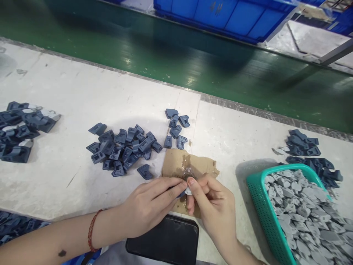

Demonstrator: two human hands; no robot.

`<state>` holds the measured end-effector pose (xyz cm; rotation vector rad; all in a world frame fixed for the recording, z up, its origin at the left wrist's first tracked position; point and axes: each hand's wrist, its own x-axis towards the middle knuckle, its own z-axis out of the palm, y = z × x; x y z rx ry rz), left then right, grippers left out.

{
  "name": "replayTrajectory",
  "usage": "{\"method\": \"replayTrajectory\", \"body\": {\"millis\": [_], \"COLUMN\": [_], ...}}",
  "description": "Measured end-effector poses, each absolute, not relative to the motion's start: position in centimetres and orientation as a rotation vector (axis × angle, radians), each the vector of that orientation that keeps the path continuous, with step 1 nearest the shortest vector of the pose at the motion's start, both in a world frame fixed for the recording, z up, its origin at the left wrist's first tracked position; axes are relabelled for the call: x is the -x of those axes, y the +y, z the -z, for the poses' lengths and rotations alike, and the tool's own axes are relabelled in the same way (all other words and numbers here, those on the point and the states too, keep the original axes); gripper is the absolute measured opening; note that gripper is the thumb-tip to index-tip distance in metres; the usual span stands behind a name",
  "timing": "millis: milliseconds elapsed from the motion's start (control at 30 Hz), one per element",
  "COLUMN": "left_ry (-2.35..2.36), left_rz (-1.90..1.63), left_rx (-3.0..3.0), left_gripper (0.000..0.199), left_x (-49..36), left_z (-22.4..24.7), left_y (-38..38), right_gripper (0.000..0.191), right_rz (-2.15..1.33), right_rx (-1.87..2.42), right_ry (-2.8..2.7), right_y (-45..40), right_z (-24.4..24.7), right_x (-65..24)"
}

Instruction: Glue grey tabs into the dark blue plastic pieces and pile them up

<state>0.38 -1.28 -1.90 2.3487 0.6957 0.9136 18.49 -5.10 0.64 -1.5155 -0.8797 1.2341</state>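
Over a piece of brown cardboard (172, 161), my two hands meet at the fingertips. My left hand (154, 197) is closed on a dark blue plastic part (181, 194), mostly covered by the fingers. Between the thumb and fingers of my right hand (213, 200) is a small light grey plastic piece (188, 191), against the blue part. Exactly how the two pieces fit together is hidden. A wet, dark patch (186, 165) shows on the cardboard just beyond the fingertips. Past the cardboard lie several loose blue parts (175, 131), with a larger heap of blue parts (127, 149) to the left.
A green basket (260, 198) full of grey pieces stands at the right, with more blue parts (303, 143) behind it. Blue and grey parts (24, 125) are piled far left. A black phone (165, 241) lies below my hands. Beyond the table is a blue crate (220, 16).
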Motion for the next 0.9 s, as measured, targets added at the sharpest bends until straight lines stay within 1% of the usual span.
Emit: {"method": "replayTrajectory", "body": {"millis": [100,200,267,333,400,500,567,733,900], "left_ry": [0.695,0.718,0.753,0.771,0.772,0.773,0.773,0.790,0.793], "left_rz": [-0.904,-0.801,-0.673,-0.572,-0.534,-0.555,-0.567,-0.485,-0.442], "left_rx": [-2.183,-1.971,-1.894,-1.829,-1.755,-1.654,-1.606,-1.480,-1.477], "left_gripper": [0.032,0.036,0.029,0.019,0.017,0.016,0.016,0.022,0.025], "left_x": [-0.6,-0.7,-0.6,-0.4,-0.3,-0.2,-0.3,-0.4,-0.4], "left_z": [1.5,1.1,0.8,0.6,0.5,0.3,0.2,0.0,-0.3], "left_y": [-1.0,-0.7,-0.5,-0.4,-0.3,-0.1,0.0,0.2,0.2], "right_gripper": [0.040,0.038,0.037,0.032,0.028,0.035,0.040,0.041,0.040], "right_rz": [-1.259,-1.277,-1.292,-1.271,-1.159,-0.877,-0.728,-0.556,-0.611], "right_rx": [1.477,1.440,1.418,1.419,1.454,1.428,1.376,1.407,1.444], "right_ry": [-0.876,-0.894,-0.949,-1.076,-1.313,-1.767,-1.960,-2.080,-2.091], "right_y": [-5.0,-5.1,-5.2,-5.3,-5.2,-4.7,-4.4,-4.4,-4.8], "right_z": [-0.6,-0.5,-0.4,-0.2,0.0,-0.1,-0.2,-0.3,-0.3], "right_x": [-18.7,-18.9,-19.2,-19.7,-20.3,-21.1,-21.2,-20.7,-20.6]}}
